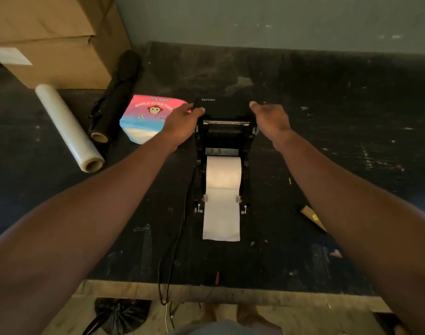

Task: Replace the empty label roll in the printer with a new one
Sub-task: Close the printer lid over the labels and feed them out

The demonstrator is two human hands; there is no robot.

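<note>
A white label roll (223, 172) sits in the open black printer (222, 141) at the centre of the frame, its paper tail running toward the lower edge. The raised lid (221, 106) stands above it. The left hand (182, 123) grips the lid's left edge; the right hand (270, 119) hovers spread by the right edge. A pink tissue pack (148, 117) and a clear film roll (68, 126) lie left on the dark table (327, 117).

Both forearms are bare to the frame edges, with no sleeves, watch, or rings visible. The left hand (182, 122) and right hand (270, 117) are ungloved. At the bottom edge, a blue-grey garment (221, 328), possibly shorts, is only partly visible.
</note>
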